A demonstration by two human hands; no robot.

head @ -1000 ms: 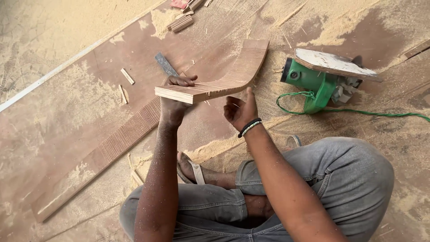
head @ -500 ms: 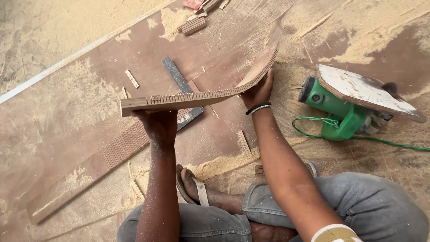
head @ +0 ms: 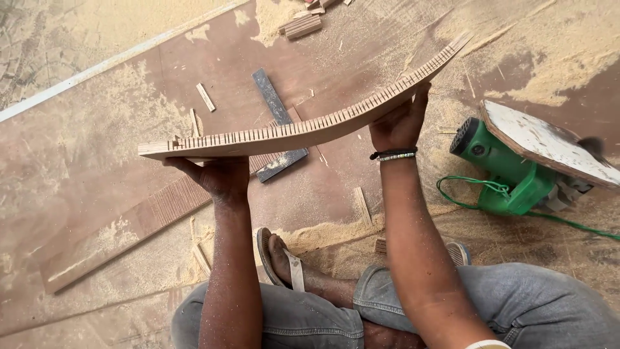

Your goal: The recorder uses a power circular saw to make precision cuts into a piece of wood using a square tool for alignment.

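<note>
The left hand (head: 219, 176) cupped the near end of a long, curved wooden strip with a row of saw cuts (head: 310, 126) from below, fingers closed under it. The right hand (head: 399, 123) gripped the strip further along, where it bent upward. Beyond the left grip lay a dark flat metal bar (head: 276, 123); right of the right grip sat a green power saw (head: 516, 171) on the sawdust-covered board (head: 97, 155).

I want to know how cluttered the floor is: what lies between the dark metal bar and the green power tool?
In the head view, the right hand under the bent, slotted wooden strip crosses between the dark metal bar and the green power tool; below lies sawdusty board.
</note>
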